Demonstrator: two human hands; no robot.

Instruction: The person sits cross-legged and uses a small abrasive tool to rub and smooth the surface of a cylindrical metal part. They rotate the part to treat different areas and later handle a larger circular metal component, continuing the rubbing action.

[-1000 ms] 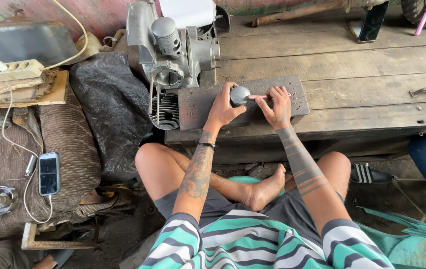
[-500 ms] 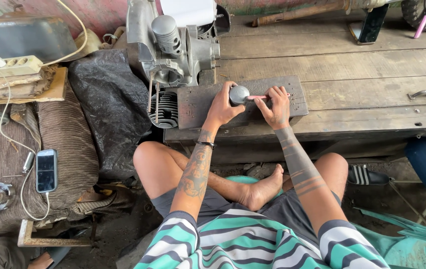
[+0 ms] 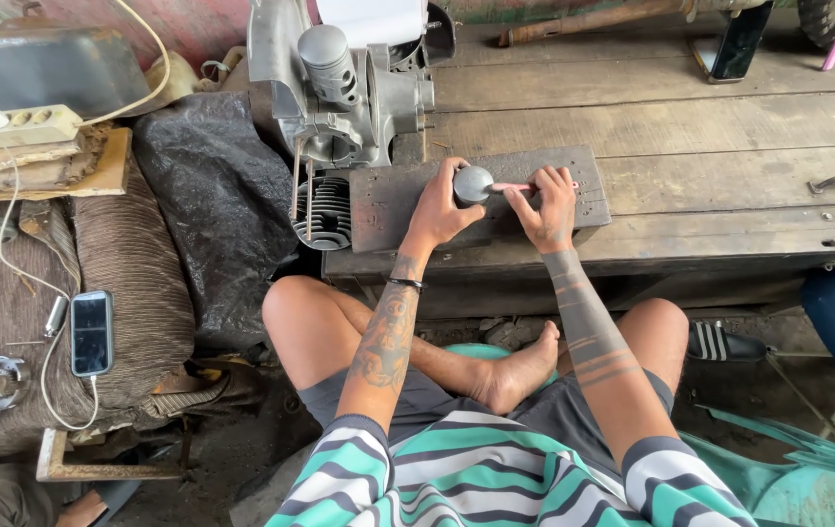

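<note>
The left hand [image 3: 442, 210] grips a grey metal piston [image 3: 473, 183] on a dark wooden block [image 3: 388, 200] (on the plank counter [image 3: 691, 127]). The right hand [image 3: 549, 207] fingers pinch a pink tool [image 3: 513, 186] against the piston.

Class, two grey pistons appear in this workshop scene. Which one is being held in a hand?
The piston on the wooden block, gripped by the left hand. The other piston stands untouched on the engine case.

Change entry: right hand [image 3: 551, 205] shifted slightly rightward along the dark wooden block [image 3: 481, 195]; thin pink tool [image 3: 520, 185] now lies flatter against the round grey metal piston [image 3: 473, 183].
</note>
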